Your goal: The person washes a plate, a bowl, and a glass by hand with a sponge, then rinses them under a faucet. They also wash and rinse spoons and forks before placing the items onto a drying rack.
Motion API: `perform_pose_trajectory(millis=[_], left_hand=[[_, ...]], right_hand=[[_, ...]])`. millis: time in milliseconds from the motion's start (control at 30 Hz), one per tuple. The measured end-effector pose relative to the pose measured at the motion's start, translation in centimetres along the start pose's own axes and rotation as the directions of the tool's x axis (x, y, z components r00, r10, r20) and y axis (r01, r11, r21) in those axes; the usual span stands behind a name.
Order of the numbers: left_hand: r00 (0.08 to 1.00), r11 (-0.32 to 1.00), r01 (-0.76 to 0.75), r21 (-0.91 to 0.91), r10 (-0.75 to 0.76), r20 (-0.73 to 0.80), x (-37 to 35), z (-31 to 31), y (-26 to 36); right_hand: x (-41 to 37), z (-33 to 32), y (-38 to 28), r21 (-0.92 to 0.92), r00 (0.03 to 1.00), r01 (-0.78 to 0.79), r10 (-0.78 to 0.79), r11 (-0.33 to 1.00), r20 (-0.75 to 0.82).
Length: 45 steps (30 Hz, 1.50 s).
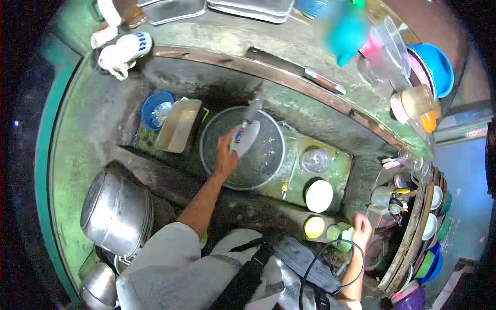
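Note:
My left hand (226,157) is closed on the edge of a whitish, oval-looking plate (249,140), which is tilted over a wide round basin (279,150) of water. A tap (254,110) reaches in from the back wall, and its blue handle (238,135) overlaps the plate in this view. Out to the right, my right hand (361,227) is raised with its fingers curled in and nothing showing in them. Pale green cups (340,235) stand just left of it, beside a yellow-rimmed tub (314,227).
Left of the basin, inside the sink, are a rectangular metal pan (178,126) and a blue bowl (155,111). A clear container (315,160) and a white bowl (319,196) sit right. A cleaver (294,70) lies on the back ledge. Large metal pots (116,206) stand left.

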<state>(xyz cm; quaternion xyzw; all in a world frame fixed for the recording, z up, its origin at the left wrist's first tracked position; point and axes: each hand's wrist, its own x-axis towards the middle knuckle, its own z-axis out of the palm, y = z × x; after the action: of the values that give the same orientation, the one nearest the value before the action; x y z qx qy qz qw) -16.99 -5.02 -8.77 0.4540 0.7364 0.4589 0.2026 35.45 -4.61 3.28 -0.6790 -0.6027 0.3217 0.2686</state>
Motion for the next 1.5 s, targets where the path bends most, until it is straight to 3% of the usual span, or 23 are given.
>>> perform_pose_trajectory(millis=[67,133,267,333,400,467,600,633,667,700,733,767,833,900,933,1133,1233,1267,1367,1400,1433,1467,1500], left_hand=[[0.982,0.939,0.073,-0.336,-0.126,-0.141,-0.2,-0.9,0.3],[0.709,0.285,0.579,-0.764,-0.639,0.299,-0.7,-3.2,2.0],[0.675,0.036,0.651,-0.758,-0.483,0.557,-2.8,-1.7,-1.3],[0.795,0.001,0.523,-0.852,-0.360,0.488,-3.9,-1.0,0.6],[0.837,0.064,0.500,-0.864,-0.293,0.463,-4.5,-1.7,1.4],[0.822,0.325,0.470,-0.821,-0.500,0.273,-3.9,-4.2,4.8],[0.891,0.062,0.288,-0.956,-0.383,0.244,-1.9,-5.8,-1.7],[0.883,-0.070,0.349,-0.934,-0.310,0.353,-1.8,-6.6,-1.7],[0.882,-0.077,0.350,-0.934,-0.310,0.356,-1.4,-6.1,-2.6],[0.756,0.113,0.559,-0.821,-0.477,0.449,-0.9,-4.8,-4.2],[0.609,0.253,0.742,-0.621,-0.643,0.465,-0.5,-3.4,-5.7],[0.795,0.708,0.593,-0.383,-0.591,0.138,-0.2,-1.1,-6.0],[0.766,0.443,0.611,-0.656,-0.539,0.350,0.6,-0.6,-3.4],[0.614,-0.020,0.679,-0.734,-0.532,0.583,1.5,-1.1,1.3],[0.788,-0.151,0.547,-0.824,-0.239,0.567,1.1,0.9,-1.2],[0.877,-0.105,0.427,-0.898,-0.195,0.440,-0.8,-2.3,-1.0],[0.812,-0.036,0.525,-0.850,-0.280,0.513,-1.8,-3.2,-1.6],[0.781,-0.047,0.567,-0.822,-0.287,0.555,-2.1,-4.1,-2.0],[0.763,-0.092,0.578,-0.811,-0.290,0.577,-2.6,-4.8,-3.9],[0.742,-0.053,0.618,-0.784,-0.290,0.605,-2.0,-4.9,-4.1],[0.778,0.027,0.614,-0.789,-0.187,0.599,-1.2,-4.9,-3.0],[0.701,0.023,0.675,-0.737,-0.332,0.632,0.2,-3.9,-2.5],[0.696,0.131,0.683,-0.719,-0.415,0.585,1.2,-2.6,-3.6]], right_hand=[[2.3,6.8,-7.5,-0.059,0.964,0.167,-0.151,0.984,0.217],[3.3,14.2,-14.6,-0.100,0.840,0.428,-0.355,0.898,0.411],[4.3,28.7,-20.3,0.202,0.356,0.779,-0.684,0.593,0.636],[4.1,34.2,-22.7,0.217,0.228,0.817,-0.646,0.533,0.729],[3.7,36.7,-24.9,-0.065,0.428,0.841,-0.589,0.537,0.686],[4.4,37.4,-25.3,-0.267,0.381,0.924,-0.718,0.274,0.582],[5.1,38.0,-23.4,-0.230,0.694,0.719,-0.698,0.656,0.178],[5.9,38.1,-22.9,0.217,0.855,0.204,-0.282,0.955,0.435],[6.3,38.0,-22.4,0.370,0.632,-0.507,0.044,0.779,0.774],[5.9,37.5,-22.3,0.366,0.634,-0.509,0.052,0.779,0.771],[5.4,36.5,-22.8,0.372,0.697,-0.361,-0.018,0.855,0.717],[5.2,35.6,-23.5,0.367,0.744,-0.195,-0.106,0.910,0.660],[5.2,35.3,-22.0,0.121,0.747,0.476,-0.473,0.871,0.468],[4.8,35.6,-20.9,0.039,0.649,0.586,-0.497,0.809,0.575],[4.2,35.7,-20.2,-0.066,0.575,0.739,-0.577,0.670,0.579],[2.3,34.4,-25.1,-0.096,0.371,0.912,-0.704,0.399,0.605],[5.8,39.4,-24.8,0.064,0.458,0.821,-0.722,0.567,0.519],[7.0,40.1,-24.9,0.083,0.604,0.557,-0.472,0.826,0.643],[9.8,38.2,-22.9,0.117,0.504,-0.080,-0.060,0.990,0.861],[8.4,34.3,-25.1,0.137,0.398,-0.455,0.063,0.880,0.915],[7.5,31.3,-25.5,0.161,0.431,-0.503,0.085,0.849,0.898],[9.2,33.1,-18.7,0.400,0.296,-0.656,-0.270,0.640,0.916],[7.4,30.3,-19.9,0.344,0.389,-0.682,-0.078,0.645,0.918]])
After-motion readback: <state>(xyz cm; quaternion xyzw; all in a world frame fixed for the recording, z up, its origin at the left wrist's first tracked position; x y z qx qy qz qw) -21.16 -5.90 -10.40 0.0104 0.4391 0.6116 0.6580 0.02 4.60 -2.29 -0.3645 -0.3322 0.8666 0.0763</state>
